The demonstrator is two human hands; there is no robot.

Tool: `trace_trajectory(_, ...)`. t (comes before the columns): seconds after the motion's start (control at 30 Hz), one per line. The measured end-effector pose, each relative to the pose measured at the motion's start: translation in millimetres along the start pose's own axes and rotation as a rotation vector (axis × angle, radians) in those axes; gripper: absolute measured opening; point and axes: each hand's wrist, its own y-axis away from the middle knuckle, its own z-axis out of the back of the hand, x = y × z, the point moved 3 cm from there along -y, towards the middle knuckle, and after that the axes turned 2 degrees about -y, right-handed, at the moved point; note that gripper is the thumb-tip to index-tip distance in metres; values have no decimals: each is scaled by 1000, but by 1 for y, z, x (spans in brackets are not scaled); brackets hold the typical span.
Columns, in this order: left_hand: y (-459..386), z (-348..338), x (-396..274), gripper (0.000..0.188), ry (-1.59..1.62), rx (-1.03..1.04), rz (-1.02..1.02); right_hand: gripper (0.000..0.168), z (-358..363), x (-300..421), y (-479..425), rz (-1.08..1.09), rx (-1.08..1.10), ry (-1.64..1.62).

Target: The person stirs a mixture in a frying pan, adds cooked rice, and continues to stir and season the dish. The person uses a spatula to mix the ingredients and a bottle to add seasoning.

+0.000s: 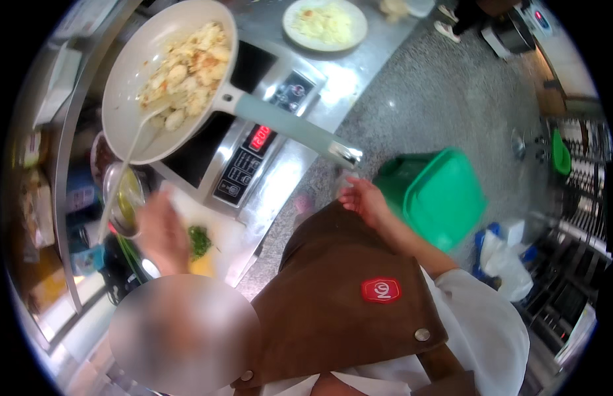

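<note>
A white-lined frying pan (123, 94) with a grey-green handle (286, 124) is over a double induction cooktop (202, 183). It contains pale, browned chunks of food (187, 74) and a pale long-handled utensil (128, 158). My right hand (363, 200) is just below the handle's end, apart from it, fingers loosely bent; I make out nothing held. My left hand (163, 232), blurred by motion, is over the left edge of a white cutting board (227, 235), beside chopped green herbs (199, 242) and a metal bowl of yellowish-green contents (130, 198). Its grip is unclear.
A white plate (289, 34) of pale shredded food stands on the steel counter (348, 81). A green bin (445, 198) is on the floor, right of my right hand. Metal shelving (69, 163) lines the left. Another person's shoes (447, 30) show at the top right.
</note>
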Motion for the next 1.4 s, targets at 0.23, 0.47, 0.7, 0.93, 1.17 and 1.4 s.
trace_trajectory(0.23,101,-108,-131,22,580,672,-87,25,19,-70,-49,-3,-8,-25)
trace_trajectory(0.47,139,-144,-172,24,498,1025,-78,26,3,-81,-133,30,-23,-225)
trace_trajectory(0.7,139,-167,-198,22,474,1059,-4,27,28,-25,-160,207,-38,-287)
trace_trajectory(0.93,130,-173,-219,23,429,1044,39,25,24,-43,-158,134,135,-135)
trace_trajectory(1.17,161,-160,-196,21,353,1115,110,24,-24,-116,-110,-126,339,159)
trace_trajectory(1.4,232,-146,-146,22,306,1271,111,31,-50,-183,-111,-90,405,225)
